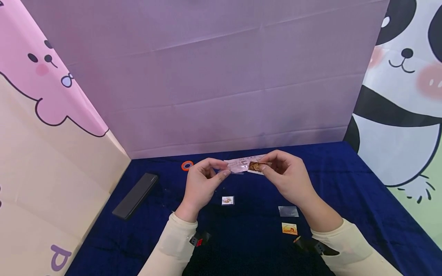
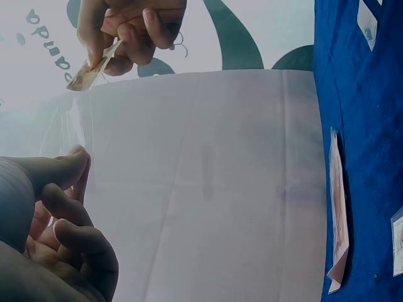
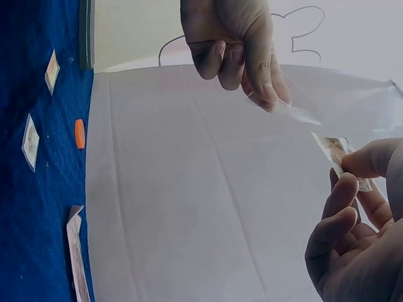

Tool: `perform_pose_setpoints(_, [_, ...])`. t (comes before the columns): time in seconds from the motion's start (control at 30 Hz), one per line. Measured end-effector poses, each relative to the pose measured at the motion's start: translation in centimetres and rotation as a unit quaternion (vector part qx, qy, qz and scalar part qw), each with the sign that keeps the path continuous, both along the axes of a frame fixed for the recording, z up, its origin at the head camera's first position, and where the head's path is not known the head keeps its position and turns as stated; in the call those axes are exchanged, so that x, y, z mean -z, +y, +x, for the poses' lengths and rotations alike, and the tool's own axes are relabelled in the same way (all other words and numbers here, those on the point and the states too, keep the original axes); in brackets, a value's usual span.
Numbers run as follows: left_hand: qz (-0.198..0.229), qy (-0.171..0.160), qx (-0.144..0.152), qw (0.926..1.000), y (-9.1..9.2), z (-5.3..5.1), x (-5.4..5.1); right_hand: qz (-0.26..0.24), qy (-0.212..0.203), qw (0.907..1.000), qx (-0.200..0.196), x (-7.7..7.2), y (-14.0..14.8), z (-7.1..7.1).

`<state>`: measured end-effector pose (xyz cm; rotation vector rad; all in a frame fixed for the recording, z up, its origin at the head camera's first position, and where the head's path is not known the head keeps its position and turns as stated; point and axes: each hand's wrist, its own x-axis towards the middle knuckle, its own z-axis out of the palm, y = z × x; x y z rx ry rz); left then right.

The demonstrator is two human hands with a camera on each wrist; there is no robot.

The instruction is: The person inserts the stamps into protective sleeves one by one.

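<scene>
Head view, lilac backdrop (image 1: 214, 84): from my remote seat I see it span the rear.
Panda panel (image 1: 400, 99): stands at the right; my left-wrist feed shows lettering (image 2: 50, 45) on it, upside down, that I read as "panda".
Blue cloth (image 1: 248, 230): covers the table.
Right hand (image 1: 290, 180): thumb and forefinger together, clamped on the brown card.
Left hand (image 1: 203, 184): thumb and forefinger together, pinching the clear film, the other fingers loosely curled.
Black case (image 1: 135, 196): at the left; I can make out no label.
Pink slip (image 1: 239, 164): lies beyond the hands, its print too small for me to read.
Clear film (image 3: 302, 115): held up, reaching from the left fingertips toward the brown card; I cannot tell if they touch.
Clear sleeve (image 1: 288, 211): on the cloth, near the right wrist.
Brown card (image 1: 255, 167): raised off the cloth, a picture on its face.
Orange card (image 1: 289, 229): just nearer than the sleeve.
White card (image 1: 228, 200): between the forearms.
Orange ring (image 1: 187, 165): beyond the left hand.
</scene>
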<state>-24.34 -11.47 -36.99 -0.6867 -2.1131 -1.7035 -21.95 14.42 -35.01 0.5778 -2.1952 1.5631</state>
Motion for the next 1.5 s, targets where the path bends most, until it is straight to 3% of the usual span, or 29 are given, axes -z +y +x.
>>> perform_pose_setpoints(0.5, [-0.013, -0.016, -0.005, 0.9998, 0.16, -0.06, 0.26, 0.001, 0.019, 0.9998, 0.006, -0.04, -0.26, 0.31])
perform_pose_setpoints(0.93, [-0.043, -0.012, 0.010, 0.9989, 0.25, -0.26, 0.44, 0.000, 0.033, 0.9993, 0.020, -0.13, -0.42, 0.74])
perform_pose_setpoints(1.5, [-0.068, -0.026, 0.021, 0.9972, 0.37, -0.22, 0.41, 0.002, 0.021, 0.9998, 0.007, -0.13, -0.41, 0.76])
